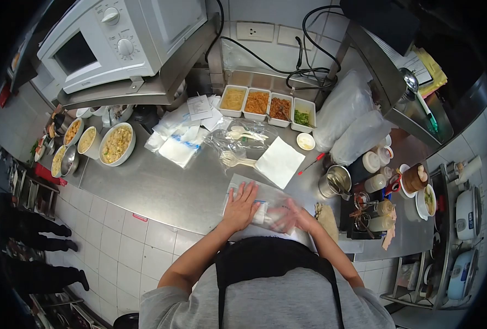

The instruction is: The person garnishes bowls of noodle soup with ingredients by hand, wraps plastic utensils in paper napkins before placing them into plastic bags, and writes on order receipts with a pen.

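Observation:
A clear plastic bag lies flat at the front edge of the steel counter, with a small white packet with blue print inside or under it. My left hand rests palm down on the bag's left part, its fingers stretched out. At the bag's right side is my right hand, slightly blurred, with its fingers spread and partly seen through the plastic. Whether those fingers are inside the bag or under it, I cannot tell. Just beyond the bag are a white napkin stack and pale plastic forks.
White tubs of toppings line the back wall. Bowls of food stand left, below a microwave on a shelf. Right are a metal pitcher, sauce bottles and bagged containers. People in dark trousers stand on the left.

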Available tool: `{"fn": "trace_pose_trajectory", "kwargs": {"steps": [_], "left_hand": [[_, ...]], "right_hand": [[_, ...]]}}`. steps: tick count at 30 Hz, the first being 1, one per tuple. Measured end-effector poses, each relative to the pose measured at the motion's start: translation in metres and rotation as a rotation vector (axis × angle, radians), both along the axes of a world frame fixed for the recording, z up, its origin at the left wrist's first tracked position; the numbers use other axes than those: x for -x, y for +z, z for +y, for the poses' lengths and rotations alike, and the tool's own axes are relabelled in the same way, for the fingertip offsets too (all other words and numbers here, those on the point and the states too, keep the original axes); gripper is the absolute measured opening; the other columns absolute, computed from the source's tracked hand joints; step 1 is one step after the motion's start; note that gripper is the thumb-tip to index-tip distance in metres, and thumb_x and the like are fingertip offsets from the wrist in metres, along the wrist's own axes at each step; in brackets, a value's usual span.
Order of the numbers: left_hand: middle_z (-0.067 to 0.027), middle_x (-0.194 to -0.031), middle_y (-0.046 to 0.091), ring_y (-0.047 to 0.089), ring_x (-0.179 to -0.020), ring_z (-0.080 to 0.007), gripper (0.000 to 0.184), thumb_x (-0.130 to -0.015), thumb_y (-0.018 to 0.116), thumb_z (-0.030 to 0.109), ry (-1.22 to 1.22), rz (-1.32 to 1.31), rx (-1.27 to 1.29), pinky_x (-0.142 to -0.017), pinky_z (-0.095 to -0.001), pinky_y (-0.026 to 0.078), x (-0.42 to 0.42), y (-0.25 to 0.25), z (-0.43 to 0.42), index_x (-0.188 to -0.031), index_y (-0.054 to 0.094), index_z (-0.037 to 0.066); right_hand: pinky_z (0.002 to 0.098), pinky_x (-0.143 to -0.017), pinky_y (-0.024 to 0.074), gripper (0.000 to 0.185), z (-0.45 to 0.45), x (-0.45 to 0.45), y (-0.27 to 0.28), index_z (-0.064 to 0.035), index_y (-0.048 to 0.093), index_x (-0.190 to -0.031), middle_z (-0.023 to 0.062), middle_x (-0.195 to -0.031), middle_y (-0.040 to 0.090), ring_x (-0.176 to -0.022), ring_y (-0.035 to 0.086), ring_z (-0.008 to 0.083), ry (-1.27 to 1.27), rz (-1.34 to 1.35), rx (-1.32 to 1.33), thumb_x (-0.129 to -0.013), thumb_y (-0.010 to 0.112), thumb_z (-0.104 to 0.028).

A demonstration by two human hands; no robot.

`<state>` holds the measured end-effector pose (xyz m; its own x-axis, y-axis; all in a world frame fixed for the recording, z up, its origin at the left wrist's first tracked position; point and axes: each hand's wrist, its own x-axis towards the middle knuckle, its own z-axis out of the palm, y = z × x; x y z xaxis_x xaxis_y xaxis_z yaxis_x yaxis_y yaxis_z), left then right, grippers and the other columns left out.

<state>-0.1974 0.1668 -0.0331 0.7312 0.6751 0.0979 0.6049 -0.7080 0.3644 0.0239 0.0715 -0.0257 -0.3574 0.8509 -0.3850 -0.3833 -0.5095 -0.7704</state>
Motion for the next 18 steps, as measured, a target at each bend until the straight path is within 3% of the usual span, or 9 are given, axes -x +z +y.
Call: {"fn": "trace_pose_trajectory", "kwargs": {"steps": [2, 5, 6, 9, 12, 15, 17, 18], "left_hand": [[-0.0117, -0.15, 0.022, 0.019, -0.138, -0.0323, 0.057, -0.095, 0.038, 0.036, 0.047, 0.012, -0.009, -0.108, -0.0569, 0.014, 0.0, -0.004, -0.005, -0.143, 0.025, 0.007], [-0.0136, -0.151, 0.019, 0.017, -0.138, -0.0361, 0.059, -0.094, 0.04, 0.038, 0.129, 0.073, -0.009, -0.106, -0.0611, 0.013, 0.003, -0.002, -0.021, -0.143, 0.025, 0.008], [-0.0143, -0.151, 0.017, 0.016, -0.138, -0.0371, 0.059, -0.094, 0.04, 0.038, 0.164, 0.095, 0.017, -0.106, -0.0626, 0.013, 0.004, 0.0, -0.026, -0.143, 0.025, 0.008], [-0.0158, -0.151, 0.014, 0.012, -0.139, -0.0397, 0.06, -0.093, 0.041, 0.038, 0.26, 0.129, 0.117, -0.104, -0.0659, 0.012, 0.01, 0.005, -0.041, -0.143, 0.025, 0.008], [-0.0158, -0.152, 0.01, 0.009, -0.139, -0.0401, 0.064, -0.092, 0.043, 0.04, 0.25, 0.081, 0.154, -0.103, -0.0664, 0.011, 0.015, 0.019, -0.038, -0.144, 0.024, 0.007], [-0.0149, -0.153, 0.008, 0.007, -0.14, -0.0377, 0.07, -0.09, 0.046, 0.043, 0.013, 0.077, 0.047, -0.104, -0.0656, 0.009, 0.015, 0.028, -0.024, -0.145, 0.021, 0.007], [-0.0145, -0.153, 0.007, 0.007, -0.141, -0.0358, 0.076, -0.087, 0.05, 0.045, -0.168, 0.12, 0.022, -0.105, -0.0648, 0.008, 0.004, 0.017, -0.012, -0.145, 0.019, 0.007], [-0.0142, -0.153, 0.007, 0.007, -0.141, -0.0349, 0.078, -0.086, 0.052, 0.045, -0.165, 0.126, -0.002, -0.105, -0.0643, 0.008, -0.001, 0.001, -0.012, -0.145, 0.019, 0.006]], "right_hand": [[0.0289, -0.051, 0.0524, 0.081, -0.015, -0.004, -0.003, -0.0126, -0.004, -0.147, 0.0173, -0.13, 0.05, -0.084, 0.067, 0.0268, -0.055, 0.119, -0.044, -0.093, 0.041, -0.052], [0.0281, -0.051, 0.0526, 0.081, -0.034, 0.004, 0.013, -0.0115, -0.012, -0.145, 0.0156, -0.122, 0.057, -0.075, 0.068, 0.0239, 0.001, -0.348, -0.225, -0.095, 0.038, -0.05], [0.0271, -0.052, 0.0527, 0.087, -0.033, 0.003, 0.009, -0.0106, -0.021, -0.142, 0.015, -0.115, 0.061, -0.067, 0.066, 0.0214, -0.026, -0.315, -0.26, -0.094, 0.047, -0.037], [0.0271, -0.053, 0.0524, 0.09, -0.037, 0.001, 0.004, -0.0081, -0.009, -0.145, 0.0143, -0.104, 0.064, -0.061, 0.064, 0.0208, -0.183, -0.529, -0.151, -0.088, 0.06, -0.018], [0.0273, -0.054, 0.052, 0.083, -0.04, -0.017, 0.021, -0.0045, 0.01, -0.144, 0.0124, -0.088, 0.065, -0.061, 0.063, 0.0201, -0.371, -1.021, -0.085, -0.08, 0.063, -0.004], [0.0331, -0.069, 0.0529, 0.071, -0.022, 0.004, 0.034, -0.0011, 0.025, -0.139, 0.0142, -0.09, 0.061, -0.078, 0.064, 0.023, -0.61, -1.157, -0.379, -0.08, 0.063, -0.007], [0.041, -0.093, 0.043, 0.072, -0.005, 0.05, 0.04, -0.0006, 0.025, -0.139, 0.0216, -0.116, 0.053, -0.109, 0.054, 0.0309, -0.449, -1.125, -0.683, -0.081, 0.064, -0.016], [0.0446, -0.1, 0.0335, 0.073, 0.005, 0.072, 0.035, -0.0012, 0.023, -0.141, 0.0228, -0.129, 0.043, -0.121, 0.042, 0.0335, -0.346, -1.096, -0.788, -0.083, 0.061, -0.026]]}}
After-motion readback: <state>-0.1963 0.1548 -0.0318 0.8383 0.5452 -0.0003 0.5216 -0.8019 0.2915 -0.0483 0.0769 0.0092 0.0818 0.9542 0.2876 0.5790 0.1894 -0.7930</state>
